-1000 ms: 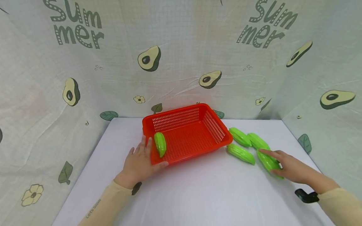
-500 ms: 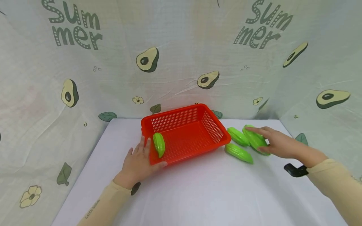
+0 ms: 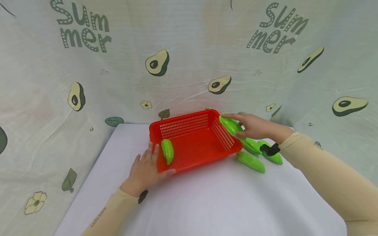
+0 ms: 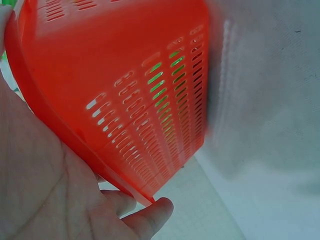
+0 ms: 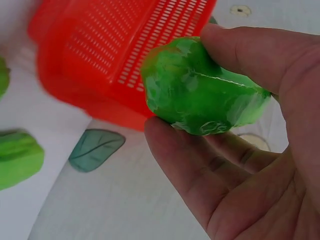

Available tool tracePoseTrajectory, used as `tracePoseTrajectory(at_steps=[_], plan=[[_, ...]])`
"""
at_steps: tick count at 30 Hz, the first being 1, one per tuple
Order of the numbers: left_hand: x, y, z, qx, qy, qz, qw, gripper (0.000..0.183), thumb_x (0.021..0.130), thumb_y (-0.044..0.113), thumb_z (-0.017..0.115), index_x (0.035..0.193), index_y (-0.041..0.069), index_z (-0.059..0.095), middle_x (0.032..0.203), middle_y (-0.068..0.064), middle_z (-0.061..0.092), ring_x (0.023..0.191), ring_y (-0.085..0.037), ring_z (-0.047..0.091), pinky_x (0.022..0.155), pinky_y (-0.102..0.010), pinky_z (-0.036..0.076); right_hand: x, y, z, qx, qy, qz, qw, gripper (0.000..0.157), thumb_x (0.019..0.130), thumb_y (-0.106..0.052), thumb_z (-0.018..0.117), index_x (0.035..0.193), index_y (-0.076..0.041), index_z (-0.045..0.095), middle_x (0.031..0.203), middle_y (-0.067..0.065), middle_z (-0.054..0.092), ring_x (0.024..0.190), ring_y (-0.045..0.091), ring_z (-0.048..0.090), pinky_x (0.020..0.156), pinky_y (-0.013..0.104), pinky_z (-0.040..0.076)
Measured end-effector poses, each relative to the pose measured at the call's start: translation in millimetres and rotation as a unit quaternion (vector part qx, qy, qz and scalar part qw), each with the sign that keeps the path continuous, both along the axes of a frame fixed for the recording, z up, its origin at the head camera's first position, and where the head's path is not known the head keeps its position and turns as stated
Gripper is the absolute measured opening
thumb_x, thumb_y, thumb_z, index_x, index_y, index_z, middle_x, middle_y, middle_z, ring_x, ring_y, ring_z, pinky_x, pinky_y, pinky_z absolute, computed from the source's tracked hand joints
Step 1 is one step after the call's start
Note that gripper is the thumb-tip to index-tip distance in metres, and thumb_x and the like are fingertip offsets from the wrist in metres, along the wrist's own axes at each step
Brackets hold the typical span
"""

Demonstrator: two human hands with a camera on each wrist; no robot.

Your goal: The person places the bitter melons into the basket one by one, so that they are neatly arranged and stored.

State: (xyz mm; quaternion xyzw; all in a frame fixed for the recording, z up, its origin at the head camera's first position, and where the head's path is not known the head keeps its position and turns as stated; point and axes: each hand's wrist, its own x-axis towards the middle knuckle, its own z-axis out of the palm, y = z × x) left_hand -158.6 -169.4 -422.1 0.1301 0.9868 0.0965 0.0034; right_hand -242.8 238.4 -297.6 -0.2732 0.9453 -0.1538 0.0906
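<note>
My left hand (image 3: 144, 170) rests on the left rim of a red plastic basket (image 3: 189, 167), fingers fairly straight and spread, thumb at its near edge. The left wrist view shows the palm against the basket's slotted wall (image 4: 145, 110). A ridged, glossy green bitter melon (image 3: 167, 151) lies inside, at the left end. At the basket's right rim my right hand (image 3: 255, 126) pinches another green bitter melon (image 3: 229, 124) between thumb and fingers, raised off the table. In the right wrist view this held bitter melon (image 5: 200, 90) appears end-on, with the basket behind it.
Three more green bitter melons lie on the white table (image 3: 206, 200), right of the basket: a near one (image 3: 251, 161), one by the rim (image 3: 251, 145) and one partly under my right wrist (image 3: 276, 159). A printed cloth curtain (image 3: 183, 65) hangs behind and at both sides.
My right hand has taken hold of the bitter melon nearest the front right, lifted it, and carried it left to the basket's right rim. My left hand has stayed on the basket.
</note>
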Motion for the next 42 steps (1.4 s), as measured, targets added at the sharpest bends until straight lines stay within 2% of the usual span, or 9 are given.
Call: tracePoseTrajectory(at_steps=[5,11,21,30,36,42], plan=[[0.1,1,0.5,-0.008,-0.001,0.000,1.0000,0.126,0.075,0.092,0.039,0.157,-0.001,0.018,0.162,-0.027,0.012,0.138,-0.048,0.034,0.109,-0.067,0.026,-20.9,-31,-3.8,0.012,-0.025,0.004,1.000,0.083,0.088,-0.019,0.077,0.157,-0.033,0.032,0.134,0.014,0.052,0.107,0.030,0.058,0.087,0.046,0.054],[0.0,2,2.5,-0.007,-0.002,0.000,1.0000,0.124,0.076,0.090,0.042,0.157,-0.002,0.019,0.161,-0.027,0.013,0.139,-0.048,0.033,0.108,-0.068,0.026,-43.4,-68,-20.4,0.030,-0.052,0.010,0.998,0.082,0.086,-0.018,0.078,0.155,-0.033,0.036,0.119,0.009,0.054,0.103,0.025,0.052,0.083,0.037,0.052],[-2.0,3,0.7,-0.005,0.000,-0.001,1.0000,0.124,0.076,0.089,0.043,0.157,-0.002,0.019,0.161,-0.028,0.015,0.138,-0.049,0.034,0.107,-0.068,0.028,-63.1,-122,-53.3,0.014,-0.118,-0.001,0.993,0.081,0.087,-0.022,0.079,0.154,-0.038,0.037,0.129,0.004,0.052,0.114,0.023,0.047,0.087,0.035,0.052],[-2.1,1,0.9,-0.010,0.006,-0.003,0.9999,0.123,0.077,0.088,0.045,0.157,-0.002,0.020,0.161,-0.028,0.016,0.142,-0.046,0.029,0.107,-0.068,0.028,-70.1,-157,-67.5,0.017,-0.146,-0.014,0.989,0.078,0.088,-0.023,0.079,0.153,-0.037,0.039,0.131,0.004,0.049,0.116,0.023,0.045,0.087,0.033,0.051],[-2.3,2,2.1,-0.006,0.006,-0.001,1.0000,0.122,0.077,0.087,0.046,0.157,-0.001,0.020,0.161,-0.027,0.016,0.142,-0.046,0.028,0.107,-0.068,0.028,-67.3,-175,-77.2,0.002,-0.184,-0.022,0.983,0.079,0.088,-0.019,0.078,0.154,-0.033,0.038,0.131,0.007,0.049,0.112,0.024,0.049,0.083,0.031,0.052],[-2.4,3,3.4,-0.007,0.009,-0.001,0.9999,0.121,0.078,0.087,0.048,0.156,-0.002,0.022,0.160,-0.028,0.017,0.141,-0.047,0.030,0.107,-0.068,0.028,-63.4,-189,-87.7,0.018,-0.201,-0.018,0.979,0.080,0.087,-0.021,0.079,0.153,-0.036,0.038,0.134,0.001,0.049,0.114,0.021,0.047,0.089,0.032,0.050]])
